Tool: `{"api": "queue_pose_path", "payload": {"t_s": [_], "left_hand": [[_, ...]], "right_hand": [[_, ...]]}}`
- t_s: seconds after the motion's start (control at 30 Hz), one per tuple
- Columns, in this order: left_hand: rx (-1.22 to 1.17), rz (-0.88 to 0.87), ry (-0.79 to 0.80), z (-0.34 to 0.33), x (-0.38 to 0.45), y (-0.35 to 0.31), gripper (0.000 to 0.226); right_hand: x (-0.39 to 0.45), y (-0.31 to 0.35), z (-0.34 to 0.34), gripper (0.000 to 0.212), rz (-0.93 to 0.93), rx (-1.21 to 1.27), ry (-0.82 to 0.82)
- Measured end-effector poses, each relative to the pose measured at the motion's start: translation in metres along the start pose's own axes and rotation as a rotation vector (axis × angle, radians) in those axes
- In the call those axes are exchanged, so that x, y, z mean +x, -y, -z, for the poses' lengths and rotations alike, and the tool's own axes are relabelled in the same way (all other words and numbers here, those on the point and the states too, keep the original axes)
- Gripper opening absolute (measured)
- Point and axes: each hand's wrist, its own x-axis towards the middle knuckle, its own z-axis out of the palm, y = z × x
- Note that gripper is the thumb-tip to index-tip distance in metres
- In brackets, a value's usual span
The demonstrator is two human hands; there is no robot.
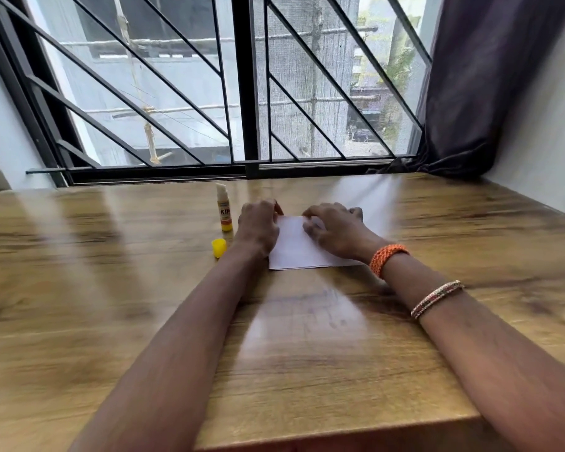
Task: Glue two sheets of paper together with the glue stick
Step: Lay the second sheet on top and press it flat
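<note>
White paper (296, 247) lies flat on the wooden table (307, 353), near the middle. My left hand (258, 225) rests on its left edge, fingers curled at the far corner. My right hand (335, 228) lies on the paper's right half with fingers spread and bent, fingertips on the sheet. Whether there is one sheet or two stacked I cannot tell. The glue stick (224, 207) stands upright and uncapped just left of my left hand. Its yellow cap (219, 247) lies on the table in front of it.
A barred window (242, 93) runs along the table's far edge. A dark curtain (490, 76) hangs at the far right beside a white wall. The table's near edge cuts across the lower right.
</note>
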Motion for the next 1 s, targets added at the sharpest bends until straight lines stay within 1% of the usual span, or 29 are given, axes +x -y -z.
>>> {"api": "queue_pose_path", "payload": {"t_s": [0.13,0.23,0.3,0.37,0.43,0.5,0.57,0.63,0.7,0.77,0.87,0.93,1.0], "left_hand": [[-0.027,-0.093,-0.097,0.01,-0.004,-0.006,0.026],[-0.05,-0.092,-0.117,0.017,-0.01,-0.007,0.022],[-0.116,-0.058,-0.136,0.021,-0.013,-0.011,0.023],[-0.213,-0.015,-0.19,0.025,-0.018,-0.019,0.023],[-0.312,0.007,-0.235,0.027,-0.024,-0.03,0.021],[-0.412,0.004,-0.217,0.024,-0.031,-0.041,0.018],[-0.493,-0.01,-0.132,0.02,-0.04,-0.053,0.019],[-0.485,-0.055,-0.019,0.014,-0.049,-0.065,0.023],[-0.407,-0.139,0.062,0.005,-0.061,-0.078,0.024],[-0.247,-0.203,0.092,-0.006,-0.07,-0.088,0.024],[0.007,-0.224,0.106,-0.017,-0.076,-0.095,0.025],[0.052,-0.198,0.13,-0.018,-0.077,-0.096,0.023],[0.038,-0.183,0.121,-0.014,-0.079,-0.095,0.023]], "right_hand": [[-0.001,0.007,0.006,0.028,0.069,0.02,-0.157],[-0.005,0.012,0.019,0.022,0.088,0.034,-0.297],[-0.011,0.016,0.032,0.019,0.102,0.08,-0.337],[-0.018,0.018,0.047,0.021,0.118,0.135,-0.353],[-0.023,0.017,0.061,0.022,0.106,0.125,-0.364],[-0.029,0.011,0.072,0.021,0.07,0.07,-0.328],[-0.04,-0.003,0.081,0.022,0.022,-0.012,-0.262],[-0.056,-0.02,0.088,0.022,-0.031,-0.095,-0.186],[-0.074,-0.035,0.09,0.021,-0.093,-0.119,-0.084],[-0.089,-0.045,0.087,0.019,-0.137,-0.123,0.011],[-0.102,-0.052,0.08,0.018,-0.18,-0.172,0.074],[-0.102,-0.05,0.079,0.016,-0.189,-0.193,0.101],[-0.094,-0.043,0.079,0.015,-0.171,-0.197,0.109]]}}
